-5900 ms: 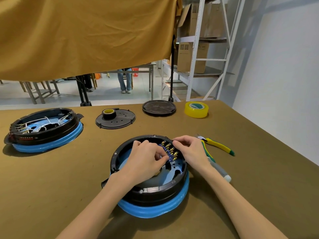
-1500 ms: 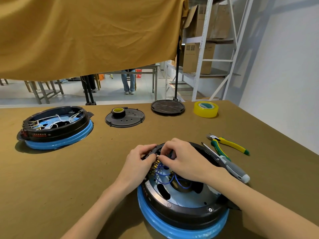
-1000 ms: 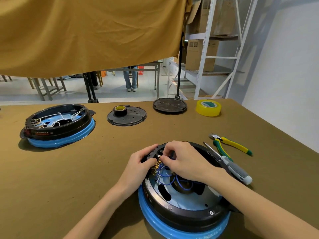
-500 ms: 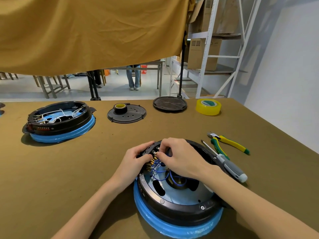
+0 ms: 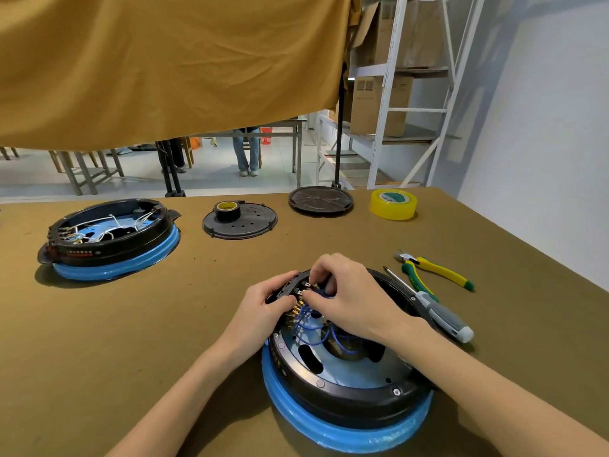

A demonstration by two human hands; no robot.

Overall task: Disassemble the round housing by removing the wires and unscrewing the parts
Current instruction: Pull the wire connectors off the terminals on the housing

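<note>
A round black housing [image 5: 342,395] with a blue ring under it lies open on the table in front of me. Inside, thin blue wires [image 5: 313,328] run to a row of brass terminals at its far left rim. My left hand [image 5: 260,311] grips that rim from outside, thumb beside the terminals. My right hand [image 5: 346,295] reaches over the housing, and its fingertips pinch a blue wire end at the terminals. The pinched spot is partly hidden by my fingers.
A second housing [image 5: 108,239] with white wires sits far left. A black perforated cover [image 5: 240,222] carrying a small tape roll, a round black lid [image 5: 321,201] and yellow tape [image 5: 393,204] lie at the back. Pliers [image 5: 438,270] and a screwdriver [image 5: 438,313] lie to the right.
The housing has been turned, so the terminals are now at its far left instead of far right. Over the last second both hands stay at the terminals with only small finger shifts.
</note>
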